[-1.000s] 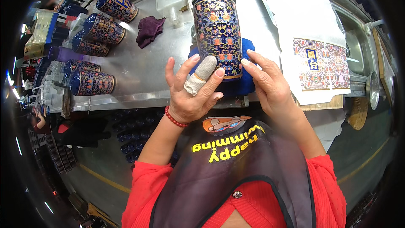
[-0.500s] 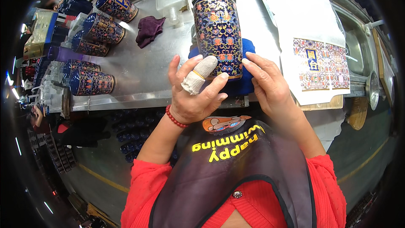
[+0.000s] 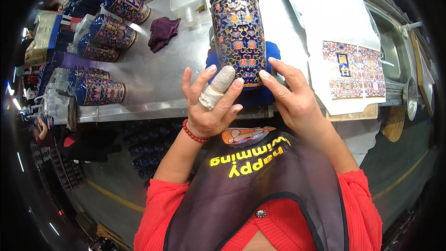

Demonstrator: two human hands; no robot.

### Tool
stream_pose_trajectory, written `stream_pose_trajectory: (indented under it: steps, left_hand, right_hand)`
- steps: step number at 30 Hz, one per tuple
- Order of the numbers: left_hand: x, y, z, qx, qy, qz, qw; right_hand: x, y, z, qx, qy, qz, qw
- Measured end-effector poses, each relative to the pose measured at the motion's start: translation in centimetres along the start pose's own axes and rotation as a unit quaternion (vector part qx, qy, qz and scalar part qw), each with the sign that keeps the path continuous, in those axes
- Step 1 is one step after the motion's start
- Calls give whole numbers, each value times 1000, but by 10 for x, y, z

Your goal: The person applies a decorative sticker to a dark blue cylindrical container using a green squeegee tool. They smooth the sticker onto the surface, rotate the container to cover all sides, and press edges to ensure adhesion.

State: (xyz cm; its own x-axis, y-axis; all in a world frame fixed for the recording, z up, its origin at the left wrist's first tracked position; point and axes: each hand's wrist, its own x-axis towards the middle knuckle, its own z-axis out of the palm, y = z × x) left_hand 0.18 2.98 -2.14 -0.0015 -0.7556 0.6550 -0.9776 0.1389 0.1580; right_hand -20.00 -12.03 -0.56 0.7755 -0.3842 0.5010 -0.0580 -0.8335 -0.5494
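Steadying the patterned jar (image 3: 240,42) near the bench's (image 3: 153,79) front edge, both hands, left (image 3: 211,104) and right (image 3: 290,97), stay open, fingertips on its base; light even pressure should keep it upright.

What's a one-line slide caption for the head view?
Both hands, left hand and right hand, at the base of a patterned blue jar on a steel table, similar jars lying alongside.
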Motion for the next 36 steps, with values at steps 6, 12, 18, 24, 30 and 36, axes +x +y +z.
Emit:
stream_pose_trajectory:
  steps: [6,12,18,24,30,36]
  left_hand:
    - [3,-5,-4,23,-4,38,999]
    - [5,-6,-5,27,-5,54,998]
    - [6,-10,-5,-18,-2,47,999]
    - [13,-14,2,-102,43,-3,994]
    - [46,-33,2,-83,18,33,996]
    - [76,-52,11,-78,5,56,995]
  right_hand:
    - [-1,0,2,-7,-4,-5,1000]
    - [1,-1,0,-6,-12,0,1000]
    - [7,-8,-4,-87,-11,-67,994]
    - [10,-12,-8,-98,-16,-66,993]
    - [11,-12,-7,-90,-15,-67,994]
    - [13,-9,-5,-82,-9,-74,994]
